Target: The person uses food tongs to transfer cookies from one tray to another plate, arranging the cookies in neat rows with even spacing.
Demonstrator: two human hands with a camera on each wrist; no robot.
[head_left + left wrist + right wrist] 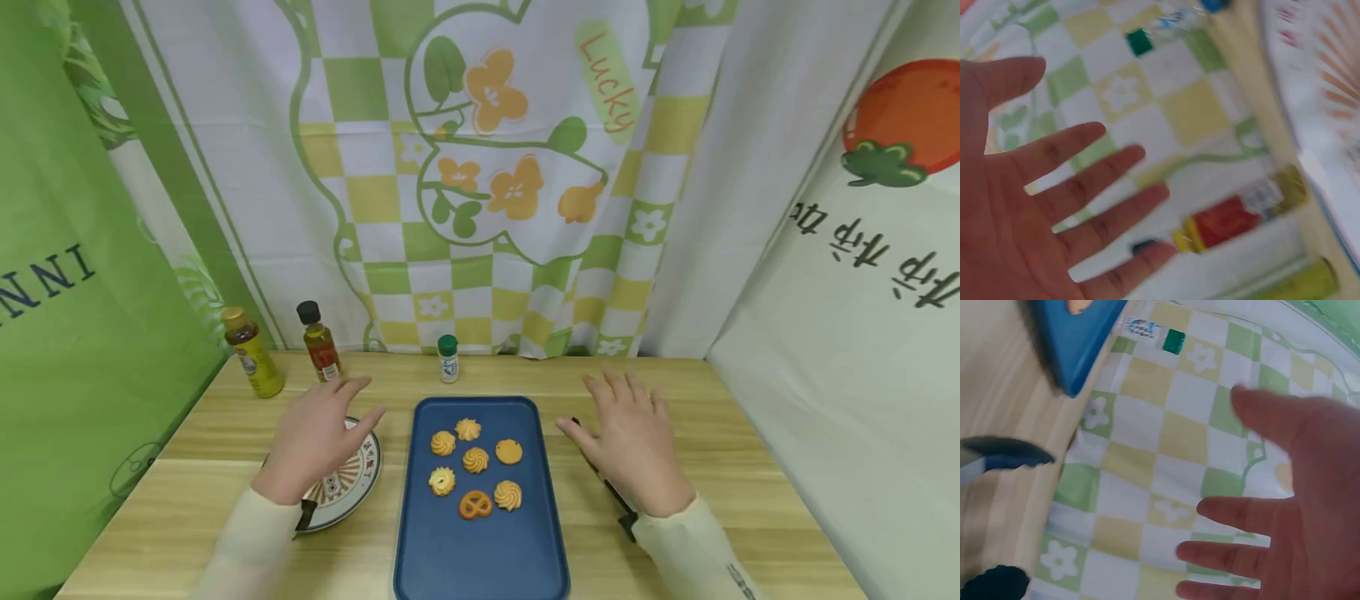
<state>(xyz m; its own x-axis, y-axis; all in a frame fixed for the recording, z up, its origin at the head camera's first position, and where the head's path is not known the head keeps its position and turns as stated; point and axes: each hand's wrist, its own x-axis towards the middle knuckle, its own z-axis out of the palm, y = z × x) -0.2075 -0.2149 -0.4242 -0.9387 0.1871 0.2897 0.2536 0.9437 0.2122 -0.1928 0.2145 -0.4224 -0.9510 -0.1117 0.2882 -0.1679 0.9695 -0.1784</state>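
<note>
My left hand [318, 437] hovers with spread fingers above a patterned plate [363, 479], covering part of it; the left wrist view shows the palm holding nothing. On the other side, my right hand [633, 446] is spread over what look like dark-handled tongs [615, 496], largely hidden beneath it. In the right wrist view a serrated tong tip [1013, 452] lies apart from the straight fingers. Between both hands sits a blue tray [480, 558] bearing several swirled cookies [476, 460], a flat round cookie [508, 452] and a pretzel [476, 504].
Along the back of the wooden table [675, 379] stand a yellow-capped bottle [255, 354], a black-capped oil bottle [321, 343] and a small green-capped shaker [448, 360]. A checked curtain [487, 292] hangs behind, with more cloth at both sides.
</note>
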